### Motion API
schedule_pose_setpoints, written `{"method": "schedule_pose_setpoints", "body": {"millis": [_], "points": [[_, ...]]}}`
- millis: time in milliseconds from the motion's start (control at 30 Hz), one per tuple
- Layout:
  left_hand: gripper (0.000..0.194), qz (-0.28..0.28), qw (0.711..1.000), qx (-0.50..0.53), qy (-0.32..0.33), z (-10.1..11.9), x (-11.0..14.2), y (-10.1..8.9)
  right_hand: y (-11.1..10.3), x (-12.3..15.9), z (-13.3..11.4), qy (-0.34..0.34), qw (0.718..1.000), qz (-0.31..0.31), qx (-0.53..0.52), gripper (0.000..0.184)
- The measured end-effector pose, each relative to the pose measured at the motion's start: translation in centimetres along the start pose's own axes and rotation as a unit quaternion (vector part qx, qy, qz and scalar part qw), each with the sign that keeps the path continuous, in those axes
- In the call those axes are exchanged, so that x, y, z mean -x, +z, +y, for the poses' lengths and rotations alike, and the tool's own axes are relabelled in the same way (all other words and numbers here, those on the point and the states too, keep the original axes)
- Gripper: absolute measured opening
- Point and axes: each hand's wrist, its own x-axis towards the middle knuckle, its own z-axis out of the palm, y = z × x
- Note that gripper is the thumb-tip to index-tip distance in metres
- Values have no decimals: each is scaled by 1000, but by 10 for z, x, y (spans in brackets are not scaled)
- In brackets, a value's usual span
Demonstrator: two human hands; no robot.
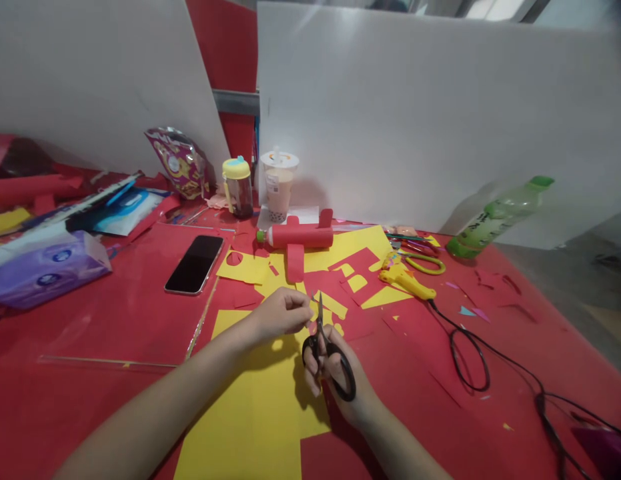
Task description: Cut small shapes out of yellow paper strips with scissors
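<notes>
Black-handled scissors (pixel 320 333) point up and away in my right hand (pixel 343 373), the fingers in and around the handle loops. Close beside the blades is my left hand (pixel 285 310), its fingertips pinched together; whatever sits between them is too small to make out. Below both hands lies a large sheet of yellow paper (pixel 250 420). Yellow paper scraps (pixel 333 305) are scattered just beyond the scissors. Farther back, a red paper tube (pixel 305 237) with flat red strips attached and a green end rests on yellow paper.
A phone (pixel 194 265) and a purple tissue pack (pixel 55 270) lie left. At the back stand a yellow-lidded bottle (pixel 237 190) and a milk tea cup (pixel 279 190). To the right are a yellow glue gun (pixel 407 280) with a trailing black cord, yellow-handled scissors (pixel 427 265) and a tilted green bottle (pixel 495 223).
</notes>
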Motion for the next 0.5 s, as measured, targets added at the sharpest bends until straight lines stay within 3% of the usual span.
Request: {"method": "schedule_pose_setpoints", "body": {"millis": [500], "points": [[23, -43, 998, -36, -13, 3, 2, -11, 2, 1, 0, 20, 1000, 2, -9, 44]]}}
